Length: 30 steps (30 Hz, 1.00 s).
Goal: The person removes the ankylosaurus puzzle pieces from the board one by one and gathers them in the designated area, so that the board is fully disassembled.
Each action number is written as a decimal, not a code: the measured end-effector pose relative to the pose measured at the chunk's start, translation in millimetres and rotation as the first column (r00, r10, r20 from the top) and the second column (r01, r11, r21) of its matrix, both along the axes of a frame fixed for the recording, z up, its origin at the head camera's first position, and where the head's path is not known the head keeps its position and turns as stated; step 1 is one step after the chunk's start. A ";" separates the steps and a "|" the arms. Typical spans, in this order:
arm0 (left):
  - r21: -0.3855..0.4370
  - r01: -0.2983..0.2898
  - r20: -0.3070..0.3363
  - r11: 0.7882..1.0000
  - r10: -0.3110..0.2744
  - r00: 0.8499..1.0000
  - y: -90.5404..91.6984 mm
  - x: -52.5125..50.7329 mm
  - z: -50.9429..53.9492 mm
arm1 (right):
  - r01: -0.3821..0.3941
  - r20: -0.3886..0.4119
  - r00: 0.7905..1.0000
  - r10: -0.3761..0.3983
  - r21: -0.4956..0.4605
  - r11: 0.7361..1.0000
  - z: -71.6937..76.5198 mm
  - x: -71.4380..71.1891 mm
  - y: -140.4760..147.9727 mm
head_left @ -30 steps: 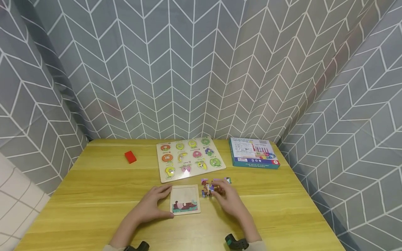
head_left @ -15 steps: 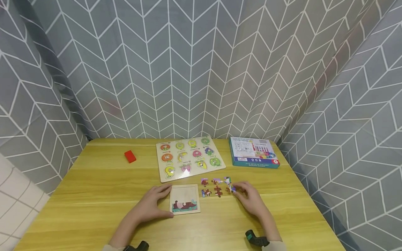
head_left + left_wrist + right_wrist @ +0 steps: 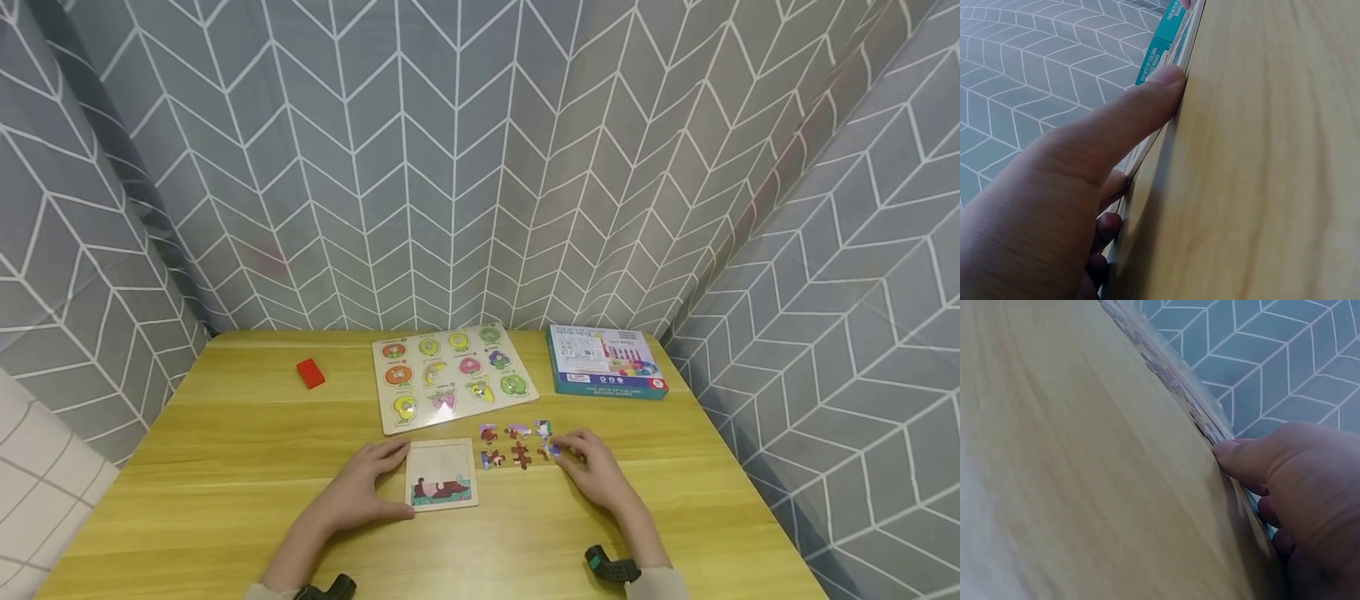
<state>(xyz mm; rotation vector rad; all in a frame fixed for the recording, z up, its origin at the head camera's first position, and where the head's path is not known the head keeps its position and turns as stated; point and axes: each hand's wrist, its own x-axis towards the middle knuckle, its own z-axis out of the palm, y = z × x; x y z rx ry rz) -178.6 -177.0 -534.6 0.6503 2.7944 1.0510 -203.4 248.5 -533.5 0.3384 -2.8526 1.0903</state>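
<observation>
A small square wooden puzzle tray (image 3: 442,451) lies flat on the table. A strip of joined pieces (image 3: 441,490), showing a brown animal on teal, fills its lower part. My left hand (image 3: 358,492) holds the tray's left side, thumb at the near corner and fingers at the far one. To the tray's right, loose jigsaw pieces lie in two rows, among them a brown piece (image 3: 521,455). At the right end of the nearer row, my right hand (image 3: 597,476) pinches a blue-and-white jigsaw piece (image 3: 547,451) between thumb and fingertips, low at the table.
Behind the tray lies a fruit peg puzzle board (image 3: 457,379). A boxed toy set (image 3: 609,364) sits at the back right, and a red block (image 3: 311,373) at the back left. Patterned curtains (image 3: 450,167) hang past the table's far edge.
My right hand has moved right from over the middle pieces to the rightmost piece of the nearer row, uncovering the others. The left hand and tray stay in place.
</observation>
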 end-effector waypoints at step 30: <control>0.001 0.001 -0.005 1.000 -0.001 1.000 -0.2 0.2 -0.8 | 0.022 0.021 1.000 -0.020 -0.068 0.997 6.7 2.5 -3.3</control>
